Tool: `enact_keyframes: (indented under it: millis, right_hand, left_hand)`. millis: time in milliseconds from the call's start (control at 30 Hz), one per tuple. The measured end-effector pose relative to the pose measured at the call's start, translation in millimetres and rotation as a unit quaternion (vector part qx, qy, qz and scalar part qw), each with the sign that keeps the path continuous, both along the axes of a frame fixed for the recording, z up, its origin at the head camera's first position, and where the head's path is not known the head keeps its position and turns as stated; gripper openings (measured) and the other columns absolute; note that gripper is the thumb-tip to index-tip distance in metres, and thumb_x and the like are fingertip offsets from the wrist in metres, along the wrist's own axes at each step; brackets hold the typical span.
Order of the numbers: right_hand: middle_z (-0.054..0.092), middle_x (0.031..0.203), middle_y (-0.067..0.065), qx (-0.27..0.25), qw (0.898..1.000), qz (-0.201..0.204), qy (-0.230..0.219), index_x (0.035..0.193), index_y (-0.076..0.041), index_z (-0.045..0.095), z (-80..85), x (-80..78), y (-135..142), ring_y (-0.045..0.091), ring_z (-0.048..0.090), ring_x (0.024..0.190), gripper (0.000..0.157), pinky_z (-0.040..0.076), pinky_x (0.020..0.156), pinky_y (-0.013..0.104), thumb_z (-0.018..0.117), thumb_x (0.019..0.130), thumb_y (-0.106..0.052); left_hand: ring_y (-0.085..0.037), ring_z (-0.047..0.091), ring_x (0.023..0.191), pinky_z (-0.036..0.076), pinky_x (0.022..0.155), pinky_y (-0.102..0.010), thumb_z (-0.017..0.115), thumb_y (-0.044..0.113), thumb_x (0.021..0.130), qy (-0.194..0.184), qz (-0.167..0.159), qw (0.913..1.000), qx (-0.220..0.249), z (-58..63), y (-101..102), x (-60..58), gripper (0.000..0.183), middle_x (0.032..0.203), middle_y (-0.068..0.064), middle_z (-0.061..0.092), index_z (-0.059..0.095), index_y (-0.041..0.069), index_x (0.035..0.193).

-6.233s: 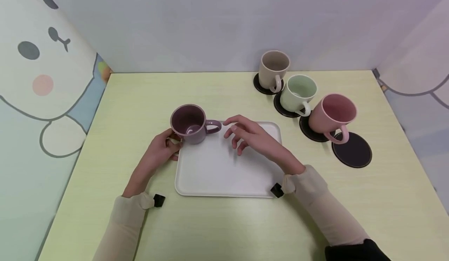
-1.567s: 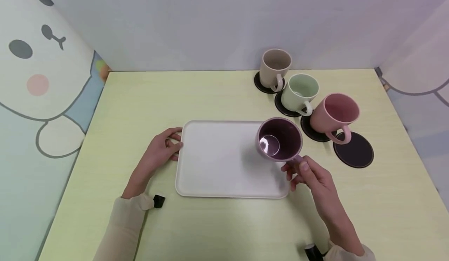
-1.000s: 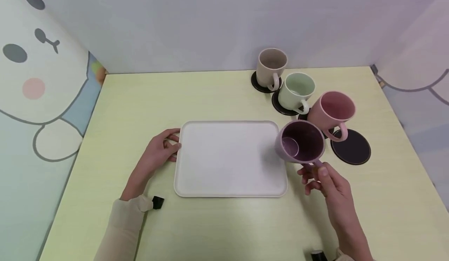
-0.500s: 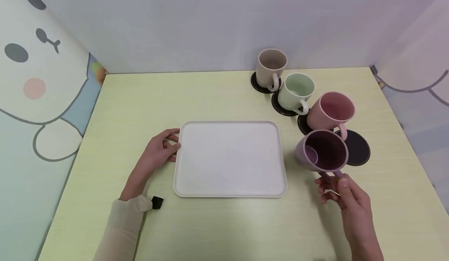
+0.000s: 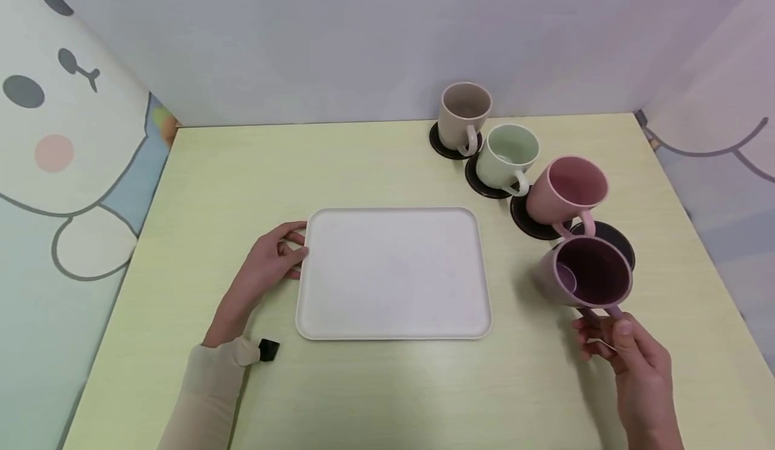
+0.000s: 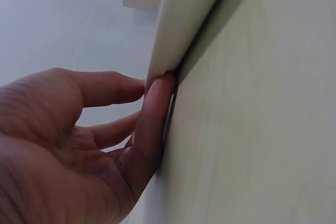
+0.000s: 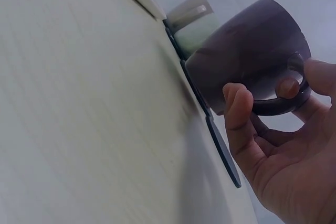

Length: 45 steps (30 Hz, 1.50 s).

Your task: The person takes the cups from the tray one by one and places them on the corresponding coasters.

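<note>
My right hand [image 5: 643, 362] pinches the handle of a purple mug [image 5: 557, 279], its thumb on top. In the right wrist view the mug [image 7: 247, 51] is tilted and held above the table, its mouth turned away from the tabletop. In the head view it overlaps the near edge of a bare black coaster [image 5: 613, 235]. My left hand [image 5: 266, 256] holds the left edge of a white rectangular tray [image 5: 393, 275]. Close up, thumb and fingers [image 6: 113, 88] meet at the tray's rim [image 6: 178, 30]. Nothing lies on the tray.
A diagonal row stands on black coasters at the right: a beige mug [image 5: 460, 117], a pale green mug [image 5: 502, 164] and a pink mug [image 5: 557, 198], all with handles toward the near right. A wall [image 5: 303, 46] bounds the table's back, with patterned panels at both sides.
Earlier the purple mug was over the tray's upper left; my right hand has taken its handle and carried it right, off the tray toward the bare coaster. My left hand stays at the tray.
</note>
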State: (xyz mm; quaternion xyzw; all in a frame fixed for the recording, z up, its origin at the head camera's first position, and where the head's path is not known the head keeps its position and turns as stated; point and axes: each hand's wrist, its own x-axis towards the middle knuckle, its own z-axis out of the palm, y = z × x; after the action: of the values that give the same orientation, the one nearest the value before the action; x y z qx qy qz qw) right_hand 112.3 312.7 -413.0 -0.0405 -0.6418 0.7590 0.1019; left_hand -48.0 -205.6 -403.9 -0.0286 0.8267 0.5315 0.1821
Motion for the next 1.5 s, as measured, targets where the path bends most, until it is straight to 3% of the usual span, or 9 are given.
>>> enact_keyframes:
  millis: [100,233,400,467,533,633,933,1233,1500]
  right_hand:
    - [0.078,0.103,0.015,-0.031,0.999,0.007,0.016,0.141,0.025,0.042,-1.7,3.1,6.5,0.022,0.072,0.085,0.042,0.058,0.065,0.026,0.025,0.111,0.001]
    - [0.078,0.104,0.017,-0.052,0.998,0.008,0.028,0.137,0.018,0.053,-4.4,6.0,13.7,0.023,0.074,0.087,0.041,0.059,0.066,0.026,0.025,0.112,0.000]
    - [0.079,0.100,0.016,-0.066,0.997,-0.018,0.027,0.126,0.015,0.060,-3.3,6.7,20.4,0.023,0.075,0.086,0.040,0.059,0.064,0.026,0.027,0.112,-0.003]
    - [0.078,0.099,0.020,-0.095,0.995,-0.020,0.037,0.111,0.015,0.062,-2.6,4.8,24.3,0.026,0.075,0.086,0.039,0.060,0.063,0.028,0.026,0.112,-0.002]
    - [0.078,0.096,0.019,-0.085,0.995,-0.038,0.030,0.098,0.011,0.060,-0.5,2.6,27.3,0.026,0.075,0.083,0.038,0.059,0.061,0.027,0.028,0.112,-0.003]
    - [0.076,0.094,0.022,-0.107,0.993,-0.049,0.033,0.086,0.011,0.052,1.2,-2.4,33.8,0.029,0.074,0.081,0.036,0.059,0.060,0.029,0.030,0.112,-0.003]
    - [0.071,0.118,0.019,-0.156,0.986,-0.057,0.030,0.083,0.011,0.050,7.2,-24.3,52.7,0.030,0.076,0.079,0.035,0.060,0.058,0.031,0.036,0.112,-0.005]
    - [0.075,0.089,0.028,-0.243,0.970,-0.021,0.014,0.085,0.008,0.052,7.4,-51.3,65.9,0.033,0.077,0.079,0.036,0.063,0.062,0.034,0.040,0.112,-0.011]
    - [0.077,0.089,0.026,-0.230,0.973,-0.033,-0.007,0.088,0.006,0.053,2.0,-56.5,69.5,0.030,0.078,0.079,0.032,0.063,0.064,0.031,0.045,0.110,-0.016]
  left_hand:
    - [-0.007,0.063,0.077,0.065,0.067,-0.028,0.062,0.005,0.102,0.000,0.000,1.0000,0.004,-1.3,-0.6,0.0,0.055,0.128,-0.024,0.055,0.045,0.006,0.154]
    - [-0.007,0.064,0.075,0.065,0.066,-0.028,0.062,0.003,0.102,0.004,-0.002,0.9999,0.009,-2.2,-1.6,-0.6,0.054,0.127,-0.025,0.055,0.045,0.004,0.154]
    - [-0.006,0.065,0.073,0.065,0.065,-0.029,0.062,0.002,0.102,0.008,-0.005,0.9999,0.012,-2.5,-2.8,-0.9,0.054,0.126,-0.026,0.056,0.046,0.003,0.153]
    - [-0.007,0.066,0.073,0.065,0.065,-0.030,0.063,0.002,0.101,0.010,-0.005,0.9999,0.012,-1.8,-3.0,-0.7,0.054,0.125,-0.026,0.056,0.046,0.003,0.153]
    - [-0.007,0.066,0.073,0.065,0.065,-0.030,0.063,0.002,0.101,0.009,-0.002,0.9999,0.010,-0.8,-3.5,-0.4,0.054,0.124,-0.026,0.056,0.047,0.003,0.153]
    - [-0.007,0.066,0.071,0.065,0.065,-0.029,0.063,0.002,0.101,0.008,0.002,1.0000,0.004,1.1,-4.1,0.4,0.054,0.123,-0.025,0.056,0.048,0.004,0.152]
    - [-0.008,0.066,0.070,0.065,0.064,-0.029,0.063,0.001,0.100,0.012,-0.001,0.9999,-0.003,4.9,-2.6,-1.2,0.054,0.123,-0.025,0.057,0.048,0.002,0.152]
    - [-0.009,0.065,0.070,0.064,0.063,-0.029,0.063,0.002,0.101,0.007,-0.003,0.9998,-0.017,4.8,-1.8,-3.6,0.054,0.124,-0.024,0.057,0.047,0.003,0.152]
    - [-0.010,0.065,0.073,0.064,0.064,-0.028,0.063,0.003,0.100,-0.004,-0.002,0.9998,-0.018,3.3,-4.3,-2.5,0.055,0.126,-0.024,0.056,0.047,0.005,0.153]
